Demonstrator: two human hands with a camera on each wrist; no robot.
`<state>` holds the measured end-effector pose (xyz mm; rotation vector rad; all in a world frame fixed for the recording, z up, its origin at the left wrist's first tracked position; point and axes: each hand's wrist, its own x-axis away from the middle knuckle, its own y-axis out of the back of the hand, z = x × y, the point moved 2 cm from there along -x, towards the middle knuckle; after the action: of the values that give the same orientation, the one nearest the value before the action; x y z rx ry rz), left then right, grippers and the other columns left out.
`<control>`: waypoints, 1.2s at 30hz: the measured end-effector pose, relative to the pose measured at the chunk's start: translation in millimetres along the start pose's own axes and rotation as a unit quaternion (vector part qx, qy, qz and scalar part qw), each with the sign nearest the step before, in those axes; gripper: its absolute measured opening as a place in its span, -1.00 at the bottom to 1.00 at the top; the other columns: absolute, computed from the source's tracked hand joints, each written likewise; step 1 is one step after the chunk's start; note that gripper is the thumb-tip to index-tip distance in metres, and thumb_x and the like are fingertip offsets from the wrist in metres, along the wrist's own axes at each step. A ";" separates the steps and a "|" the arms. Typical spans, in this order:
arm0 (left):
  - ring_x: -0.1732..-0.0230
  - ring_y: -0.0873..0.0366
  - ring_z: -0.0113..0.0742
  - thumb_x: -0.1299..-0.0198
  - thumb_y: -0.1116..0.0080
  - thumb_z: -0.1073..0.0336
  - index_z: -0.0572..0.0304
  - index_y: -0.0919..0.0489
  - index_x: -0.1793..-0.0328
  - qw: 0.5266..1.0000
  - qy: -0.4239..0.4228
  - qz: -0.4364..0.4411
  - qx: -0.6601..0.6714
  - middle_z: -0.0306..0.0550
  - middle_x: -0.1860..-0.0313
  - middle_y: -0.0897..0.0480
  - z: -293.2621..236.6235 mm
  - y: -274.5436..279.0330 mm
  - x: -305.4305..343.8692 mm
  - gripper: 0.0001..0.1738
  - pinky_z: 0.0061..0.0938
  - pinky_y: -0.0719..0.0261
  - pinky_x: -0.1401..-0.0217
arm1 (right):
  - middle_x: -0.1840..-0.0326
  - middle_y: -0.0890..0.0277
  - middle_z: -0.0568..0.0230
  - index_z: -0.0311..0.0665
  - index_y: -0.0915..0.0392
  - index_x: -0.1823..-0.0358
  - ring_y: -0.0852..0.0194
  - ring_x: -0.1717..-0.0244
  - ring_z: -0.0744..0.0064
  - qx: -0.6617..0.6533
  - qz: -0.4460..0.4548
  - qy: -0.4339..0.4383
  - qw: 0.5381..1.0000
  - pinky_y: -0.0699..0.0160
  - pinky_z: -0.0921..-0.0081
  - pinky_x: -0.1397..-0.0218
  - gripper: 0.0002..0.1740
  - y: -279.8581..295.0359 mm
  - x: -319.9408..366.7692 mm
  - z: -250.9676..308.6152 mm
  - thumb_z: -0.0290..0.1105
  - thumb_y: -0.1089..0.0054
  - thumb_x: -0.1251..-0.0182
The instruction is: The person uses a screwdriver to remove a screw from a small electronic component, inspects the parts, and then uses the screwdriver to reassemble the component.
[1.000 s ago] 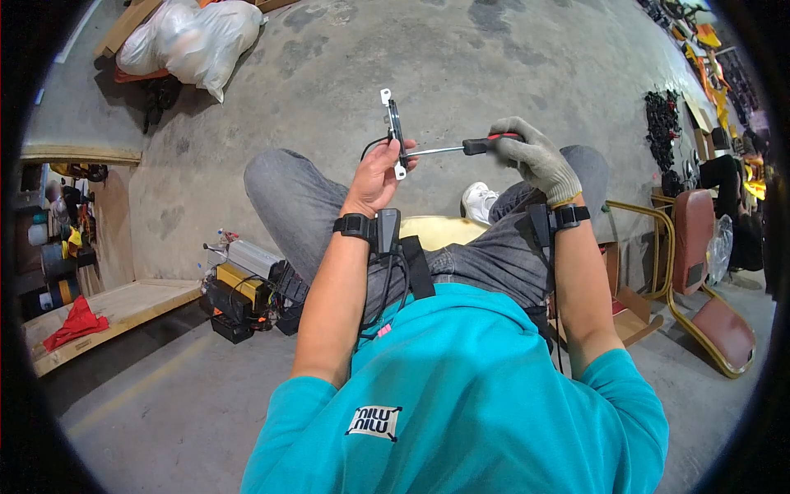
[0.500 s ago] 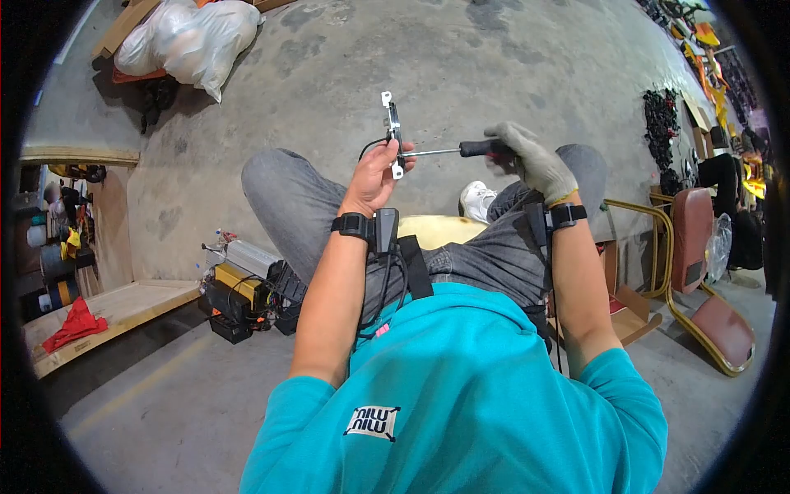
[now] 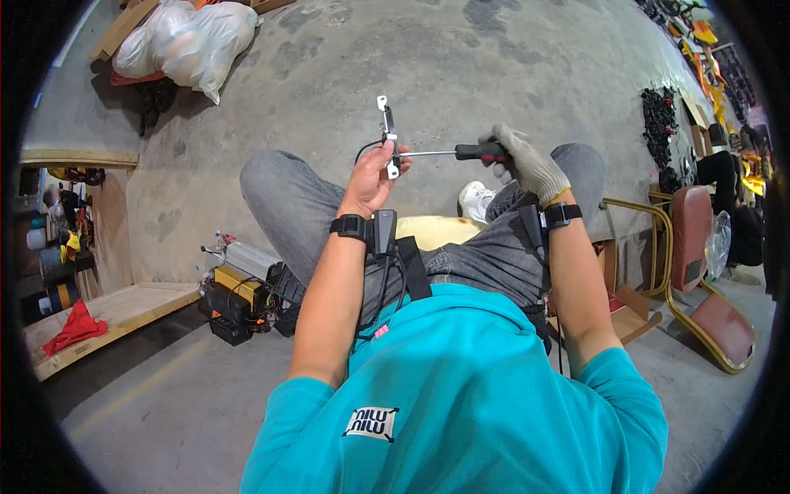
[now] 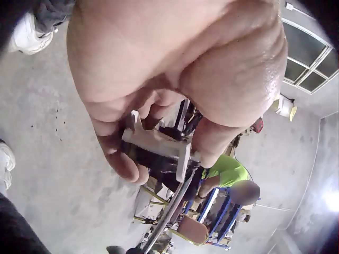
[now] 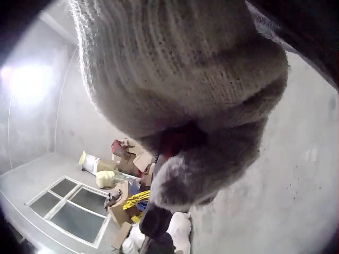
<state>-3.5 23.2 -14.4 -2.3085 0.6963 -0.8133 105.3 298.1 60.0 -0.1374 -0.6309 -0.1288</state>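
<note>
My bare left hand (image 3: 370, 179) pinches a slim black part with white metal end tabs (image 3: 390, 125) between thumb and fingers, holding it upright above the floor. A thin black cable (image 3: 360, 151) loops from the part's left side. In the left wrist view, a white tab (image 4: 183, 161) sticks out beside the thumb. My right hand (image 3: 535, 169), in a grey knit glove, grips the red-and-black handle of a screwdriver (image 3: 471, 152). The steel shaft (image 4: 168, 214) runs to the part, its tip right at the lower tab. Curled glove fingers hide much of the handle in the right wrist view.
White plastic bags (image 3: 189, 45) lie on the concrete floor at upper left. By the left knee stands a pile of electrical units (image 3: 239, 288), near a wooden shelf (image 3: 123, 313) with red cloth. A brown-padded chair (image 3: 691, 239) is on the right. Another person (image 4: 233, 174) shows behind.
The screwdriver handle has turned, and the gloved fingers have shifted around it. Both hands, with the part and the screwdriver, have drifted slightly left in the head view.
</note>
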 end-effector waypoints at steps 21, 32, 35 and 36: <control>0.06 -0.65 -0.24 -0.44 -0.10 0.16 0.28 -0.56 0.00 1.000 0.010 -0.028 0.005 0.04 0.02 -0.66 -0.1 -2.3 0.3 -0.70 -0.35 -0.65 -0.11 | 0.16 -0.52 0.22 -0.34 -0.52 -0.04 -0.56 0.26 0.50 -0.087 -0.011 0.075 0.993 -0.64 0.59 0.18 -0.68 -7.8 9.4 14.9 -0.28 -0.18 -0.40; 0.05 -0.64 -0.25 -0.45 -0.08 0.16 0.28 -0.56 0.01 1.000 0.012 -0.024 0.003 0.02 0.02 -0.66 -0.6 -3.3 1.4 -0.71 -0.37 -0.64 -0.12 | 0.12 -0.52 0.22 -0.34 -0.53 0.00 -0.57 0.21 0.49 -0.050 -0.027 0.039 0.998 -0.68 0.53 0.08 -0.73 -9.1 7.3 12.4 -0.37 -0.20 -0.36; 0.05 -0.64 -0.25 -0.45 -0.08 0.16 0.29 -0.56 0.01 1.000 0.012 -0.025 0.003 0.02 0.03 -0.66 -0.1 -2.1 0.9 -0.70 -0.37 -0.64 -0.12 | 0.12 -0.52 0.22 -0.34 -0.51 -0.04 -0.59 0.18 0.47 0.010 0.002 0.034 0.999 -0.68 0.55 0.05 -0.70 1.2 3.0 8.9 -0.34 -0.20 -0.37; 0.05 -0.64 -0.25 -0.45 -0.08 0.16 0.29 -0.56 0.01 1.000 0.012 -0.025 0.004 0.02 0.03 -0.66 0.1 -2.3 0.6 -0.70 -0.37 -0.64 -0.12 | 0.12 -0.52 0.22 -0.34 -0.51 -0.04 -0.59 0.18 0.47 0.010 0.001 0.034 0.999 -0.68 0.55 0.05 -0.70 2.4 0.6 5.3 -0.34 -0.20 -0.37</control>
<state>-2.5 24.4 -12.7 -2.3208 0.6479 -0.8666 103.1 301.3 64.4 -0.1141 -0.5643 -0.1244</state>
